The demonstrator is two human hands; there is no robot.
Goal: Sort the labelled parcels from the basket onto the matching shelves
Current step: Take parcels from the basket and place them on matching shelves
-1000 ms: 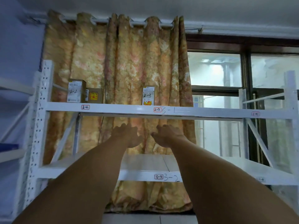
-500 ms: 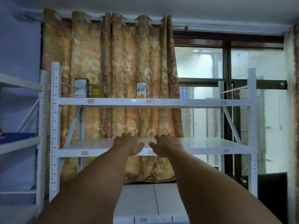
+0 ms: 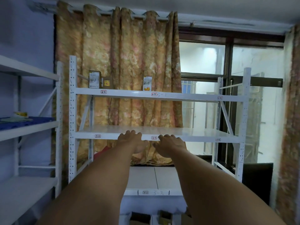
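Observation:
A white metal rack [image 3: 72,111] stands ahead with red-edged number tags along its shelf fronts. On its upper shelf [image 3: 186,96] a brown parcel marked 2-2 [image 3: 94,79] stands at the left with a smaller brown box [image 3: 107,82] beside it. A white parcel with handwritten digits [image 3: 147,83] stands above the 2-3 tag. My left hand [image 3: 131,141] and my right hand [image 3: 170,146] are stretched out side by side in front of the middle shelf [image 3: 203,133], palms down, fingers loosely spread, holding nothing. The basket is not clearly in view.
A second white rack [image 3: 32,129] stands on the left with a blue mat and a small yellow item on it. A floral curtain [image 3: 121,62] hangs behind, a window [image 3: 227,98] at the right. Cardboard boxes [image 3: 164,216] show dimly under the lowest shelf.
The view has pulled back from the rack and tilted down, so the lowest shelf and the left rack show. Both empty hands have dropped from between the shelves to middle-shelf level.

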